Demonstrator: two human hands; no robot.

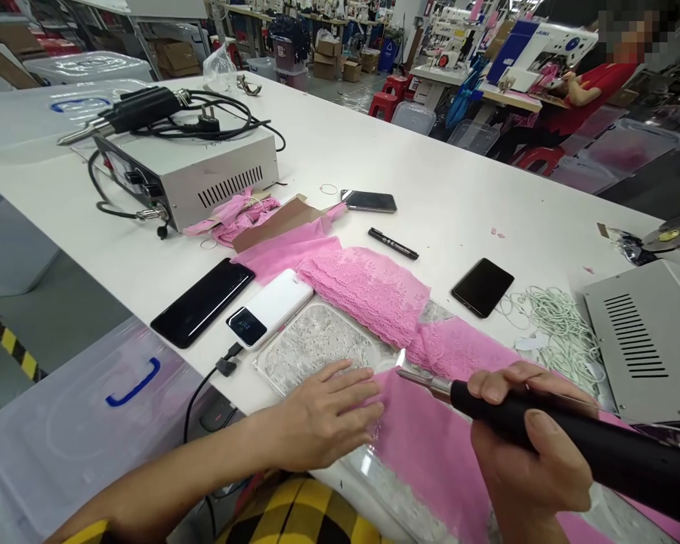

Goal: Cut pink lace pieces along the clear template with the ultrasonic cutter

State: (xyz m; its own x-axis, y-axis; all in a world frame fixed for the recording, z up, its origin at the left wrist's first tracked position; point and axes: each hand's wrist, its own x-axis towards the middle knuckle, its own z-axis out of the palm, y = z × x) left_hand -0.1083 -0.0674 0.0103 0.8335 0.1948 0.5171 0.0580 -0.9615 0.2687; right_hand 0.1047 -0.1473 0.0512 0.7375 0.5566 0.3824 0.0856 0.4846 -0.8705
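My right hand is wrapped round a black-handled tool with a slim metal tip. The tip points left and lies at the upper edge of a pink fabric piece; whether it touches is hard to tell. My left hand lies flat with fingers stretched out, fingertips at the fabric's left edge. Under the fabric is a clear plastic-covered board with a mottled grey surface. Just beyond it, a stack of pink lace rests on the board's far edge, beside more pink lace fabric.
Left are a white power bank with a plugged cable, a black phone and a grey control box bearing a similar tool. Right are another phone, pale green cord and a grey box. A person sews beyond.
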